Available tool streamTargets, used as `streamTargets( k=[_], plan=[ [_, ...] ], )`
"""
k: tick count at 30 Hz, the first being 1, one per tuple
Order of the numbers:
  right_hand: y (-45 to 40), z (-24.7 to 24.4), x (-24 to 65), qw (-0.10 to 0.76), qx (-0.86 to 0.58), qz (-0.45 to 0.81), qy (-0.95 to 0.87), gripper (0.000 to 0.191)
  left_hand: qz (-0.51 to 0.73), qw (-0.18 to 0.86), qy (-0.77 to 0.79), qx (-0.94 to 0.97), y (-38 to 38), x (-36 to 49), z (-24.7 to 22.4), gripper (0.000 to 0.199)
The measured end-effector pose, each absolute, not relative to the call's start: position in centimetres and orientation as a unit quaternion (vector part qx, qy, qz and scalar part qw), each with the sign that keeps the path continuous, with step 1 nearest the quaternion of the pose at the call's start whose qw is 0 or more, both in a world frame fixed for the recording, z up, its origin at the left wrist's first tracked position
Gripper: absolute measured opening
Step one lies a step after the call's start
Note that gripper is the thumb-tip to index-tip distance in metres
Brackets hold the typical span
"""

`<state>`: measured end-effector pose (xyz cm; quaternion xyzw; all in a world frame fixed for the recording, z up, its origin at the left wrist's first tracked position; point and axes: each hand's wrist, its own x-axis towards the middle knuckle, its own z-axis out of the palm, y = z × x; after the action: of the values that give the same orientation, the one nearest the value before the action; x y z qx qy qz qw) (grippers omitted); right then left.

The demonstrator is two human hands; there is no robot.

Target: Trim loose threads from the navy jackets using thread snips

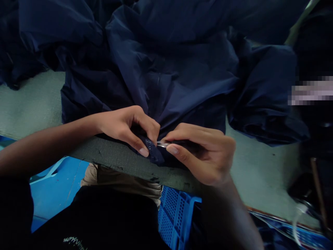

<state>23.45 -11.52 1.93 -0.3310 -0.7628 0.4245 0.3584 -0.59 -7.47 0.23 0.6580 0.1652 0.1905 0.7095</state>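
Note:
A crumpled navy nylon jacket point(161, 69) lies heaped on the table, and a fold of its hem point(152, 149) with a row of stitching hangs over the front edge. My left hand point(127, 130) pinches that fold between thumb and fingers. My right hand point(203, 152) is curled around small metal thread snips point(162, 144), with only their bright tips showing. Those tips sit against the navy fabric right beside my left fingers. The rest of the snips is hidden in my right hand.
A worn dark strip point(117, 159) edges the pale green table top point(31, 100). A blue perforated plastic crate point(175, 215) stands below the edge by my lap. More navy garments point(265, 97) are heaped to the right and back left. Dark objects stand at the far right.

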Motion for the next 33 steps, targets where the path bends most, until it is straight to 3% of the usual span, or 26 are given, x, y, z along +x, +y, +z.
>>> streamTargets(
  k=[13, 19, 24, 26, 29, 33],
  plan=[
    [-11.6, 2.0, 23.5, 0.357, -0.334, 0.431, -0.758, 0.002, 0.196, 0.717, 0.144, 0.653, -7.3, -0.5, 0.3, 0.017],
    [-11.5, 1.9, 23.8, 0.373, -0.329, 0.476, -0.725, 0.012, 0.191, 0.715, 0.155, 0.654, -7.3, -0.6, 0.4, 0.017],
    [-11.7, 1.6, 23.9, 0.378, -0.321, 0.496, -0.713, 0.03, 0.233, 0.718, 0.175, 0.632, -7.3, -0.7, -0.1, 0.012],
    [-11.8, 1.4, 23.7, 0.371, -0.35, 0.473, -0.719, 0.034, 0.277, 0.72, 0.204, 0.602, -7.3, -0.7, -0.5, 0.018],
    [-11.8, 1.0, 23.4, 0.361, -0.423, 0.409, -0.724, 0.022, 0.342, 0.725, 0.246, 0.545, -7.5, -0.7, -1.0, 0.025],
    [-11.4, 0.5, 23.5, 0.448, -0.467, 0.297, -0.702, 0.017, 0.378, 0.637, 0.283, 0.609, -8.2, -0.4, -1.0, 0.033]
  ],
)
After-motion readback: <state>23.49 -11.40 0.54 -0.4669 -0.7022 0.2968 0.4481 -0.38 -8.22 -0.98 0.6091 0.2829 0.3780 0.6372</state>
